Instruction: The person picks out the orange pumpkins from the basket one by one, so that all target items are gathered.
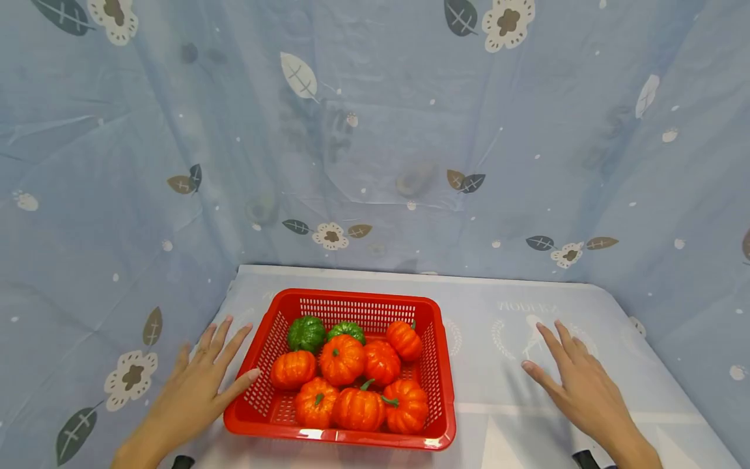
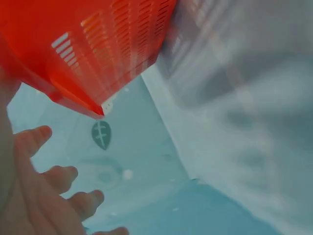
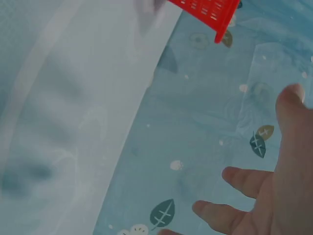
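Note:
A red plastic basket (image 1: pixel 336 435) with slotted walls sits on the table and holds several small orange pumpkins (image 1: pixel 342 359) and two green ones (image 1: pixel 306 334) at the back left. My left hand (image 1: pixel 196 384) is at the basket's left side with fingers spread; its thumb overlaps the rim in the head view, and I cannot tell whether it touches. In the left wrist view the basket wall (image 2: pixel 112 39) rises above the left hand (image 2: pixel 44 196). To the right of the basket, my right hand (image 1: pixel 580 384) hovers over the table, fingers apart, holding nothing.
A pale table cover (image 1: pixel 498 352) with faint printing lies under the basket. Blue cloth (image 1: pixel 375 150) with leaf and flower prints hangs behind the table and along both sides. Dark wrist straps (image 1: pixel 584 458) show at the bottom edge.

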Available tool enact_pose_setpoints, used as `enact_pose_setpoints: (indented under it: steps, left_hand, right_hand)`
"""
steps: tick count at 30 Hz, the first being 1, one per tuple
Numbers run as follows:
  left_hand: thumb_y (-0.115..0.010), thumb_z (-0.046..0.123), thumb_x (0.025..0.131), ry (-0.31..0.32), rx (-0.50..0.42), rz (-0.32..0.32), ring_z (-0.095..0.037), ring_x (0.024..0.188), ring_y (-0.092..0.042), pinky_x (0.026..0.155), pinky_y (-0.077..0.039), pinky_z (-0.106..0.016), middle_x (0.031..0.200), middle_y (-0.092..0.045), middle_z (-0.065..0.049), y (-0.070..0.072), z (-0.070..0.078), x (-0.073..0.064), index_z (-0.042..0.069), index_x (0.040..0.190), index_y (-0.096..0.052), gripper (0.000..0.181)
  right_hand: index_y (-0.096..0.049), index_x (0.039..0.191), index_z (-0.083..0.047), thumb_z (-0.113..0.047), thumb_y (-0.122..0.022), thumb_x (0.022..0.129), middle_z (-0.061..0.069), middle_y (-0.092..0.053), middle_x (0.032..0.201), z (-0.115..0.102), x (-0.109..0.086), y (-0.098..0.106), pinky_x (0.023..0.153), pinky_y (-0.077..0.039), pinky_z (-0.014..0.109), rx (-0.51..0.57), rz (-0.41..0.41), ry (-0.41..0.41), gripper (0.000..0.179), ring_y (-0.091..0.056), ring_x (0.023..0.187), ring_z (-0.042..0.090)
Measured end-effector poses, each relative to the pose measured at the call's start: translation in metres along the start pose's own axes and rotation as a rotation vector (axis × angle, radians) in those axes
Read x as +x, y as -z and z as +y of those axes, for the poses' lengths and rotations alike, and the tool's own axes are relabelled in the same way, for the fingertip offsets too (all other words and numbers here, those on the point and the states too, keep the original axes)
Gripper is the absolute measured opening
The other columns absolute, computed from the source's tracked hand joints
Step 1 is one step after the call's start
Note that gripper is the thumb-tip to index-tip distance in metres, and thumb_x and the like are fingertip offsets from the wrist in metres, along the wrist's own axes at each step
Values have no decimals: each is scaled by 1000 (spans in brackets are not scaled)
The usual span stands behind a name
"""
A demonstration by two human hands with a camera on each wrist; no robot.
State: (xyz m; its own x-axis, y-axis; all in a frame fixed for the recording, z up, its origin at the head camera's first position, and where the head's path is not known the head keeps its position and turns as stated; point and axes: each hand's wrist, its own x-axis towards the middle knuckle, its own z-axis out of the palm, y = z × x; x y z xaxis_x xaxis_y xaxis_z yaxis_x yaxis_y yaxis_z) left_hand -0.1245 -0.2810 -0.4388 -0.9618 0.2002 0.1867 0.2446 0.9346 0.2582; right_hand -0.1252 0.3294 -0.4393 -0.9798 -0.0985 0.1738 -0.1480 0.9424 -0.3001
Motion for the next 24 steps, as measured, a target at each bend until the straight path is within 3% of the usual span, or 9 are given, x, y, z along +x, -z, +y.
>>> enact_pose_setpoints:
  steps: [3,5,7,11,16,21,24]
  left_hand:
    - [-59,50,102,10,-197,-7,-53,146,-28,106,-22,-82,168,-18,-21,-1,-6,1,29,165,-24,75]
    - [-60,44,103,11,-311,-25,-55,142,-33,99,-32,-83,166,-21,-24,-4,-10,0,28,163,-29,70]
    - [-60,42,104,38,-411,-78,-56,138,-39,94,-42,-79,166,-21,-25,-8,-13,-1,29,163,-29,68]
    - [-63,42,102,96,-528,-162,-48,127,-53,86,-57,-62,167,-19,-23,-18,-15,-4,30,162,-30,70]
    - [-65,38,101,123,-621,-172,-39,124,-57,83,-62,-45,165,-27,-20,-30,-14,-5,29,161,-32,69]
    - [-65,36,101,187,-731,-196,-42,124,-56,78,-64,-41,162,-32,-22,-36,-12,-7,32,161,-29,70]
    - [-66,32,101,183,-785,-193,-44,128,-53,82,-63,-42,162,-32,-22,-38,-12,-9,32,161,-30,70]
  right_hand:
    - [-26,164,-17,-54,-53,104,28,-32,160,-5,1,0,90,-38,79,37,-5,-11,75,-40,133,58]
    - [-32,162,-16,-51,-53,105,26,-41,156,-8,2,-1,87,-42,77,61,-8,9,71,-45,130,55]
    - [-38,159,-16,-49,-55,105,22,-47,153,-10,4,-3,87,-44,75,78,-10,44,66,-49,128,52]
    - [-46,155,-14,-45,-56,105,18,-55,146,-14,8,-8,92,-45,73,97,-8,99,59,-53,127,48]
    - [-49,153,-15,-47,-56,105,16,-59,142,-19,11,-14,94,-45,71,98,-10,102,58,-55,125,45]
    - [-51,152,-15,-47,-56,104,15,-63,138,-24,15,-17,94,-47,69,107,-15,106,58,-59,122,42]
    - [-51,152,-15,-47,-57,104,13,-65,135,-27,19,-17,92,-50,66,113,-14,112,57,-62,117,38]
